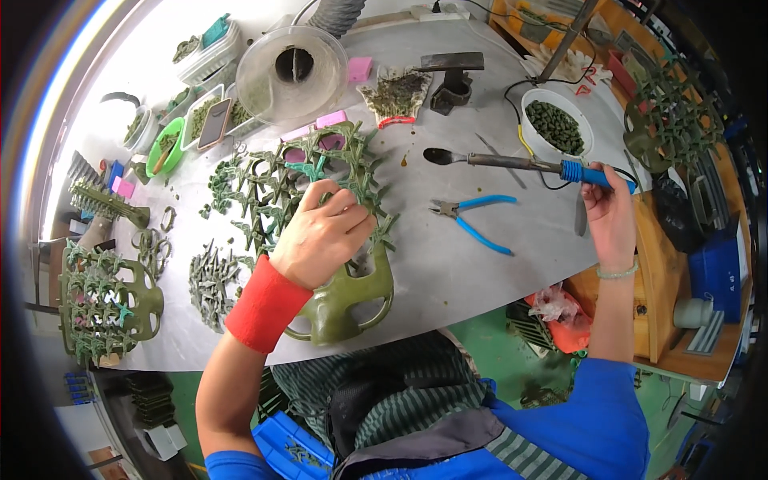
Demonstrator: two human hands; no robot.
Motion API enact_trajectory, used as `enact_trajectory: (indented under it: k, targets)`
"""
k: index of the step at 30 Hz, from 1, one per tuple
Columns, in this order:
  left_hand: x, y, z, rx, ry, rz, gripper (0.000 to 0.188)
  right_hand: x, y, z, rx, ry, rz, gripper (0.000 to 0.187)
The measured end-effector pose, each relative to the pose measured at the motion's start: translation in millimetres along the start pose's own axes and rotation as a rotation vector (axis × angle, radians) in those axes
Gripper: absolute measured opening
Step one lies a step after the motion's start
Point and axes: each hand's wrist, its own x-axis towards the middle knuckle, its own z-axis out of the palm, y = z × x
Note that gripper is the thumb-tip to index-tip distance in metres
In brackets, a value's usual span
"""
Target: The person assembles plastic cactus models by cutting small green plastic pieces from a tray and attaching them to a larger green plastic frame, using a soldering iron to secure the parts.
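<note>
My right hand (610,210) grips the blue handle of a soldering-iron-like tool (512,162), whose dark, spoon-shaped tip points left above the table. My left hand (326,232), below a red wristband (269,304), is closed over a dark green lattice assembly (268,188) made of many small branching parts. The fingertips are curled under, so what they pinch is hidden. Toward me, the assembly ends in a smooth olive-green base (340,308) with openings. Between my hands lie cutting pliers (472,220) with blue handles. A lighter teal part (308,168) sits among the lattice pieces.
A white bowl of green pellets (554,126) stands at the right. Beyond the lattice are a soiled glove (398,94), a round clear hood (292,76) and a phone (214,124). Loose green pieces (214,284) lie left. Another assembly (112,304) stands at the left edge.
</note>
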Motion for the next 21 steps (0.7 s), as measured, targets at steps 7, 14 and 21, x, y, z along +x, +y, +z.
enact_trajectory:
  k: [7, 14, 21]
  targets:
    - [-9.0, -9.3, 2.8, -0.186, -0.023, -0.162, 0.021, -31.6, 4.9, 2.1, -0.079, -0.037, 0.041, 0.021]
    - [-8.4, -11.8, 5.5, -0.208, -0.021, -0.155, 0.019, -48.7, 18.4, 7.7, -0.133, -0.104, 0.091, 0.017]
    - [-6.9, -11.7, -0.4, -0.195, -0.026, -0.157, 0.019, -47.3, 34.7, 20.2, -0.157, -0.143, 0.152, 0.018]
